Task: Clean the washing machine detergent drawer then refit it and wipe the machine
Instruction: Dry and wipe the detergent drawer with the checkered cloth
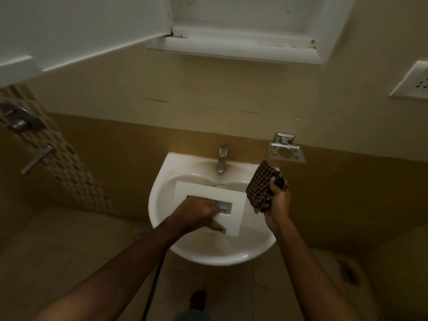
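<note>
At the far rim of the white sink a metal tap stands, and to its right a metal holder is fixed on the wall. The detergent drawer lies across the basin, front face up. The left hand grips it, fingers curled into its recess, thumb along the near edge. The right hand clenches a checked cloth near the right rim. The walls are beige, the floor is tiled, and a white cabinet hangs above.

Left hand, right hand and both forearms are bare.
</note>
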